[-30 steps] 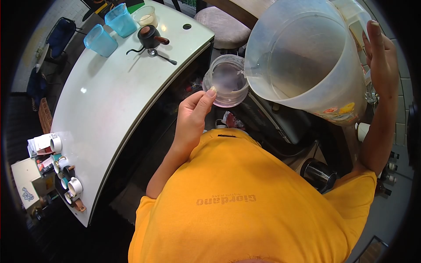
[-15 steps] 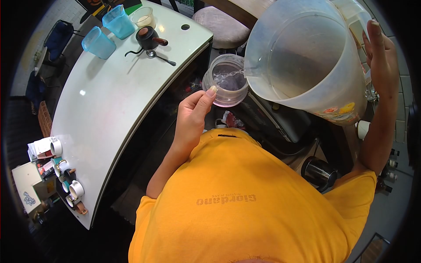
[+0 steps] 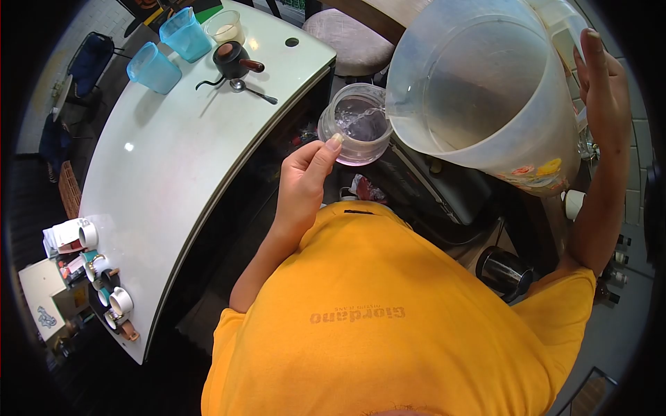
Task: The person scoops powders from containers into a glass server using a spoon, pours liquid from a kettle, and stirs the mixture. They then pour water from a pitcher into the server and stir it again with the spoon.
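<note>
A large translucent plastic pitcher [image 3: 479, 83] is tilted at the upper right, its spout over a small clear container [image 3: 357, 132]. Water runs in a thin stream from the spout into the container, where liquid is moving. My left hand [image 3: 306, 173] is closed on the near left rim of the container, thumb on top. My right hand [image 3: 602, 90] is wrapped round the pitcher's handle at the far right. Orange and yellow pictures show on the pitcher's outer side.
A curved white counter [image 3: 159, 180] on the left bears two blue containers, a clear cup, a dark kettle [image 3: 231, 61] and a spoon [image 3: 253, 91]. White cups [image 3: 120, 300] stand at its lower end. A black cylindrical vessel [image 3: 504, 272] is right of my body; a stool [image 3: 350, 41] is ahead.
The stream from the spout into the container has become clearly visible. The container has shifted very slightly up and left. Both hands keep their hold, and the pitcher's tilt looks nearly the same.
</note>
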The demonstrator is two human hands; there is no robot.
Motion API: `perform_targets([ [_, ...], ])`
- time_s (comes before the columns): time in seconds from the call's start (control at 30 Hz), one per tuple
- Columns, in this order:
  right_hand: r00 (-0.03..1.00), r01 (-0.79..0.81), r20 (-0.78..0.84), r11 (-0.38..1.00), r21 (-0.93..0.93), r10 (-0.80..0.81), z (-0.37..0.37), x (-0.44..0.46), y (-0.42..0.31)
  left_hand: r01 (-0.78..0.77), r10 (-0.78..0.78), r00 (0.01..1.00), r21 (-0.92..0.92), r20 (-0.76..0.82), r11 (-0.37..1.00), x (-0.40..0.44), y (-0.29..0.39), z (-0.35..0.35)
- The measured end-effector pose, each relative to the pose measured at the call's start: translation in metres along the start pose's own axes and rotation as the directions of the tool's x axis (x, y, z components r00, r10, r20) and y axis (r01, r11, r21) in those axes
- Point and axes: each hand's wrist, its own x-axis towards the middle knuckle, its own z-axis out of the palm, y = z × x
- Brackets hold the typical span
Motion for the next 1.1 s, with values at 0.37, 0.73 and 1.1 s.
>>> perform_targets([
  [0.37,1.0,0.001,0.024,1.0,0.006,-0.001,0.007,0.0,-0.008,-0.007,0.008,1.0,-0.036,0.009,0.999,0.005,-0.005,-0.004],
  [0.73,1.0,0.004,0.029,1.0,-0.005,-0.004,0.007,-0.001,-0.01,-0.011,0.012,1.0,-0.065,0.02,0.998,0.004,-0.007,-0.007],
  [1.1,0.999,-0.006,0.037,1.0,-0.002,0.006,0.004,-0.006,-0.01,-0.014,0.016,0.999,-0.091,0.029,0.996,0.002,-0.009,-0.009],
])
